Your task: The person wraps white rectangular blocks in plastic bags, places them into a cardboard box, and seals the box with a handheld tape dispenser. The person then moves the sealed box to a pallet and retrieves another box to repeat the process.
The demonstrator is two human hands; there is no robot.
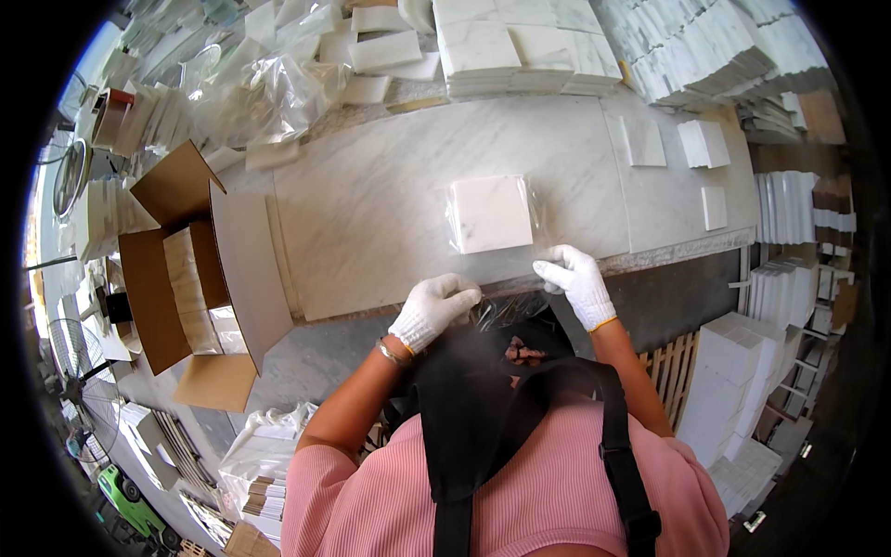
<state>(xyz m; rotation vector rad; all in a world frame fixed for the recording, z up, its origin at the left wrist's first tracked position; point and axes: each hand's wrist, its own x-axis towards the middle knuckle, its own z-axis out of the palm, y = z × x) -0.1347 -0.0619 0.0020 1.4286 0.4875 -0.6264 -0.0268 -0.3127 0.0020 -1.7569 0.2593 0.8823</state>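
Note:
White knit gloves cover both hands, which are at the near edge of the stone worktop. My left hand is closed, thumb against fingers, with glinting clear plastic film at its fingertips. On the other side of that film, my right hand has its thumb and fingers brought together; whatever they pinch is too faint to make out. Just beyond the hands, a square stack of white marble tiles lies flat in a clear plastic wrapping that sticks out at its sides.
An open cardboard box holding wrapped tile packs stands left. Crumpled clear plastic bags lie at the far left. Large tile stacks line the back. Several loose tiles sit at right; more stacks stand beside a wooden pallet.

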